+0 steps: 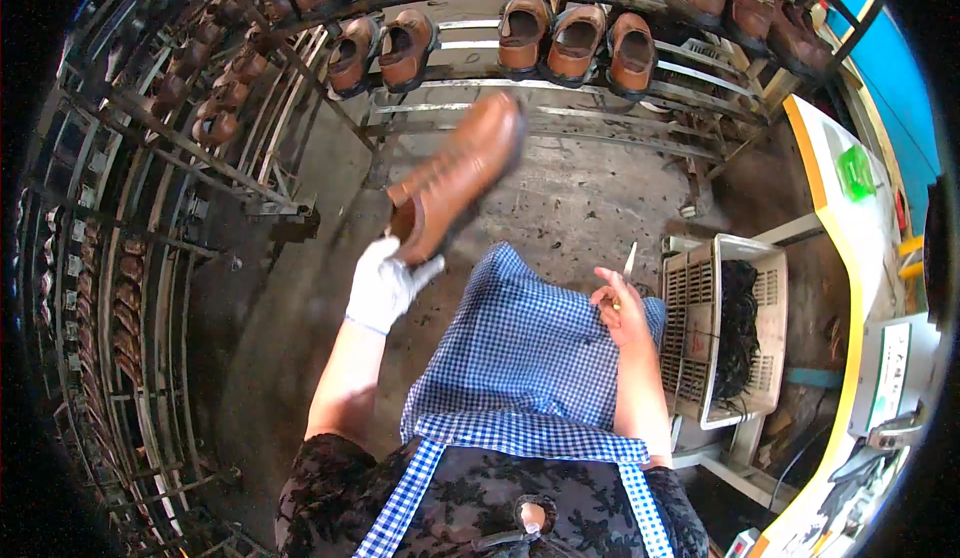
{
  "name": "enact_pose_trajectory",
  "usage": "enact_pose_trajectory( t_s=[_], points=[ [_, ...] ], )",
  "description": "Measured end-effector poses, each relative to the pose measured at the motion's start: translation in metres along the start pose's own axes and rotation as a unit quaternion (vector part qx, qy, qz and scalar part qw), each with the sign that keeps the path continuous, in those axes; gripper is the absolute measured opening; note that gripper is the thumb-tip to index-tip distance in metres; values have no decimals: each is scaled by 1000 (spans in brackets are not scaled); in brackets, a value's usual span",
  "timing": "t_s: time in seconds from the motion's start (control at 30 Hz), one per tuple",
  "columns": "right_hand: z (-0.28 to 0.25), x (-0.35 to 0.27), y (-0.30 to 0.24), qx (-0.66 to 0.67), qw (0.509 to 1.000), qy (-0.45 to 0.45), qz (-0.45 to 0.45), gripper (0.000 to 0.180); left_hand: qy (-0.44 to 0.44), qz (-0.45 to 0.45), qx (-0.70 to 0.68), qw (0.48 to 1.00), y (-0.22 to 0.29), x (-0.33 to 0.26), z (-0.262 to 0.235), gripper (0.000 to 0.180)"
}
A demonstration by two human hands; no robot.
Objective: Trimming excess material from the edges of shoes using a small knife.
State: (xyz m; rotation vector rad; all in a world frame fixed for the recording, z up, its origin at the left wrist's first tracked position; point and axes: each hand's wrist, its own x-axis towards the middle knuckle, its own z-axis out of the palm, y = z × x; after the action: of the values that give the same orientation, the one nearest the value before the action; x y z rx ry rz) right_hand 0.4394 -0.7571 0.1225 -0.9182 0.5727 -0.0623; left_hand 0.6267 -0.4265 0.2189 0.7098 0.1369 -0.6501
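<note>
Gloved left fingers (380,249) on brown shoe (460,166) at heel, thumb (429,271) splayed

A shoe workshop: metal racks (468,46) of brown shoes (520,55), plastic crate (690,308), grimy concrete floor (585,193).

At twelve o'clock, shoes (577,43) are lining a rack (470,45), other racks (230,173) are standing at nine, a worktable (830,168) is running along three with a crate (714,338) sitting left of it, and the left hand (382,286) is holding one shoe (460,173) toward twelve.
</note>
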Motion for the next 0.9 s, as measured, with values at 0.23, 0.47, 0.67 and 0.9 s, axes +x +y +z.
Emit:
enact_pose_trajectory(
  t_s=[0.23,0.47,0.67,0.9],
  points=[
    [7,13,6,-67,997,13,38,36,-76,213,163,960,37,177,6,35],
    [14,16,3,-101,992,9,72,34,127,149,6,981,66,298,87,58],
    [13,18,-6,-105,991,5,85,34,224,271,188,917,46,313,90,64],
    [13,22,-9,-97,993,12,72,32,59,546,709,443,21,301,156,60]
  ],
)
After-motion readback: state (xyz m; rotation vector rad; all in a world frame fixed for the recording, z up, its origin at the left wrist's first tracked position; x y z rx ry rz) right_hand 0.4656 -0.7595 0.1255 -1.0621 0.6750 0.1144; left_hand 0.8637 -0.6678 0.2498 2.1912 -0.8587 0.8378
